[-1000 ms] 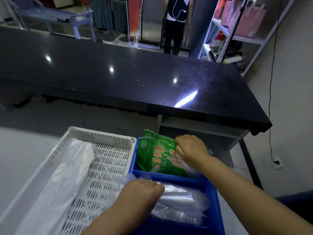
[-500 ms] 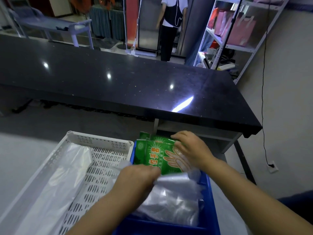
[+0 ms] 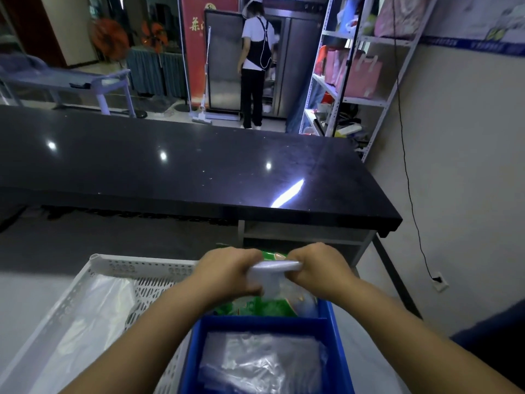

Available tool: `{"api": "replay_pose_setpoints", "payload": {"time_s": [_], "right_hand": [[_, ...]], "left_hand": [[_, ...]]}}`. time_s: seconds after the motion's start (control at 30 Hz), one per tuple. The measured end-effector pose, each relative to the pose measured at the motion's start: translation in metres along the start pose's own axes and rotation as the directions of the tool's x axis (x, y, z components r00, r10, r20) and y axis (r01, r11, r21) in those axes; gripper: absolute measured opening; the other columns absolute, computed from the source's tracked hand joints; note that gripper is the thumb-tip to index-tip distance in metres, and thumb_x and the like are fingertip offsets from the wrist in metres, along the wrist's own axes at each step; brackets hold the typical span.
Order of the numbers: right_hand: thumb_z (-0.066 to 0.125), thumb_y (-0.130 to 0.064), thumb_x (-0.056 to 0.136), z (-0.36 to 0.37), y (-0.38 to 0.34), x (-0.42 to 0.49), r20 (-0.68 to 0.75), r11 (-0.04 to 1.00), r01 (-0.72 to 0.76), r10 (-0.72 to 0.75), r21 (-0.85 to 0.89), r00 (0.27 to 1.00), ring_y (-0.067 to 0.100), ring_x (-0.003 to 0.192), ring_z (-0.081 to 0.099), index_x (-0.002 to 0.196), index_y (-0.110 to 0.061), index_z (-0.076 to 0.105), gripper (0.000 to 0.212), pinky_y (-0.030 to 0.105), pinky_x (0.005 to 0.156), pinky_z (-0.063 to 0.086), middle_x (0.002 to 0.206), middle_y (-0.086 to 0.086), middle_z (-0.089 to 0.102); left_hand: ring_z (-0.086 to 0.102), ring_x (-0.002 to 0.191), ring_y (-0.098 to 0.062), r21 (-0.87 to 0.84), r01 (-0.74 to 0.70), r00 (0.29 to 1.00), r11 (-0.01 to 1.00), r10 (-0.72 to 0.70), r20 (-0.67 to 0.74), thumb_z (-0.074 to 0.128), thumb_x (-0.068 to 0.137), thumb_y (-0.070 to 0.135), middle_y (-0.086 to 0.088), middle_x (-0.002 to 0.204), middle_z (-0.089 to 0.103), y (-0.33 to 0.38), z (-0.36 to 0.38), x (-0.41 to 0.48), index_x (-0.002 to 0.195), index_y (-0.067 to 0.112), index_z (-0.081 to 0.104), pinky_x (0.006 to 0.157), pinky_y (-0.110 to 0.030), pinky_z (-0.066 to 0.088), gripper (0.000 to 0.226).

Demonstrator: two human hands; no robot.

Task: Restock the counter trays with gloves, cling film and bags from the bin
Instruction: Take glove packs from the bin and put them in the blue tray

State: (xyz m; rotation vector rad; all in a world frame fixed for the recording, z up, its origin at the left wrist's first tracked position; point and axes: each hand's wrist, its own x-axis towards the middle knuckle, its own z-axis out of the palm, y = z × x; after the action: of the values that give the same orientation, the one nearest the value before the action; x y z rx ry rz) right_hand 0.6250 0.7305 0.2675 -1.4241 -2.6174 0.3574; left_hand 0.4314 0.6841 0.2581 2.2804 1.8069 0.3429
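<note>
Lower centre: left hand [image 3: 227, 275] and right hand [image 3: 319, 268], grips curled round a floppy bag bundle [image 3: 274, 265] above the blue bin [image 3: 255, 323], likely to keep it together.

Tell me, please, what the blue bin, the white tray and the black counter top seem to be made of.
Blue bin: likely moulded hard plastic, smooth, faintly glossy walls. White tray: plastic too, matt, with moulded slots. Black counter top: polished stone or stone-like composite, given sharp lamp reflections and fine specks.
</note>
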Motion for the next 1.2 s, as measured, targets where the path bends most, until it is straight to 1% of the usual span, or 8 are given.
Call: {"api": "replay_pose_setpoints", "payload": {"time_s": [0.13, 0.3, 0.43, 0.53, 0.67, 0.77, 0.97, 1.2], "right_hand": [[0.062, -0.033, 0.079, 0.001, 0.011, 0.0, 0.034, 0.993, -0.107, 0.105, 0.053, 0.994, 0.016, 0.063, 0.059, 0.065, -0.021, 0.064, 0.018, 0.029, 0.055, 0.045, 0.061, -0.005, 0.061], [0.063, -0.028, 0.08, -0.01, 0.009, 0.011, -0.181, 0.995, 0.006, -0.024, -0.104, 0.983, 0.023, 0.065, 0.061, 0.073, -0.02, 0.069, 0.012, 0.029, 0.055, 0.04, 0.069, 0.0, 0.068], [0.078, -0.01, 0.069, -0.01, 0.011, 0.016, -0.588, 0.928, 0.144, -0.331, -0.343, 0.738, 0.025, 0.059, 0.062, 0.071, -0.015, 0.07, 0.009, 0.031, 0.058, 0.047, 0.068, 0.003, 0.069], [0.081, -0.014, 0.067, 0.012, 0.016, 0.012, -0.695, 0.919, 0.137, -0.372, -0.371, 0.615, 0.028, 0.066, 0.062, 0.075, -0.016, 0.073, 0.011, 0.036, 0.065, 0.048, 0.076, 0.006, 0.071], [0.075, -0.039, 0.071, 0.061, 0.022, -0.006, -0.577, 0.931, 0.13, -0.317, -0.341, 0.753, 0.023, 0.06, 0.055, 0.067, -0.023, 0.071, 0.017, 0.03, 0.06, 0.04, 0.066, 0.001, 0.063], [0.086, -0.009, 0.05, 0.088, 0.021, -0.014, -0.458, 0.95, 0.109, -0.239, -0.292, 0.856, 0.022, 0.058, 0.055, 0.058, -0.024, 0.069, 0.024, 0.028, 0.057, 0.04, 0.059, -0.003, 0.058], [0.087, -0.014, 0.045, 0.096, 0.02, -0.018, -0.262, 0.981, 0.013, -0.064, -0.193, 0.963, 0.022, 0.071, 0.062, 0.065, -0.025, 0.075, 0.026, 0.034, 0.061, 0.046, 0.063, -0.007, 0.065], [0.064, -0.035, 0.081, 0.102, 0.026, -0.015, -0.024, 0.994, -0.095, 0.094, -0.046, 0.995, 0.025, 0.105, 0.048, 0.11, -0.034, 0.065, 0.029, 0.03, 0.087, 0.034, 0.108, 0.001, 0.06]], "left_hand": [[0.056, 0.098, -0.007, -0.256, 0.099, 0.993, 0.961, -0.079, 0.087, 0.073, 0.068, 0.05, 0.013, 0.109, 0.059, -0.023, -0.006, -0.003, 0.118, 0.039, 0.054, 0.077, -0.024, 0.043, 0.055], [0.061, 0.088, -0.015, -0.074, 0.072, 0.992, 0.995, -0.079, -0.098, 0.07, 0.076, 0.033, 0.008, 0.094, 0.066, -0.018, -0.007, 0.007, 0.104, 0.031, 0.064, 0.067, -0.026, 0.041, 0.028], [0.058, 0.06, -0.022, 0.113, -0.035, 0.826, 0.993, 0.092, -0.556, 0.075, 0.068, 0.012, 0.0, 0.065, 0.066, -0.02, -0.012, 0.012, 0.074, 0.017, 0.068, 0.053, -0.029, 0.039, 0.011], [0.056, 0.059, -0.025, 0.159, -0.059, 0.786, 0.985, 0.144, -0.601, 0.074, 0.063, 0.008, -0.003, 0.064, 0.064, -0.021, 0.009, 0.005, 0.069, 0.013, 0.065, 0.054, -0.031, 0.041, 0.011], [0.057, 0.052, -0.024, 0.235, -0.052, 0.916, 0.971, 0.14, -0.375, 0.083, 0.036, 0.006, -0.002, 0.053, 0.061, -0.025, 0.054, -0.01, 0.054, 0.015, 0.059, 0.049, -0.026, 0.042, 0.032], [0.058, 0.053, -0.022, 0.204, -0.001, 0.977, 0.979, 0.045, -0.209, 0.085, 0.027, 0.013, 0.002, 0.05, 0.061, -0.032, 0.074, -0.018, 0.052, 0.017, 0.06, 0.05, -0.022, 0.039, 0.035], [0.06, 0.101, -0.023, 0.046, 0.04, 0.978, 0.998, -0.03, -0.207, 0.08, 0.057, 0.028, 0.0, 0.108, 0.067, -0.04, 0.08, -0.026, 0.115, 0.02, 0.063, 0.086, -0.037, 0.043, 0.06], [0.06, 0.1, -0.024, -0.014, -0.025, 0.997, 1.0, 0.024, -0.076, 0.057, 0.081, 0.016, 0.001, 0.106, 0.069, -0.029, 0.089, -0.018, 0.107, 0.026, 0.063, 0.082, -0.03, 0.039, 0.028]]}}
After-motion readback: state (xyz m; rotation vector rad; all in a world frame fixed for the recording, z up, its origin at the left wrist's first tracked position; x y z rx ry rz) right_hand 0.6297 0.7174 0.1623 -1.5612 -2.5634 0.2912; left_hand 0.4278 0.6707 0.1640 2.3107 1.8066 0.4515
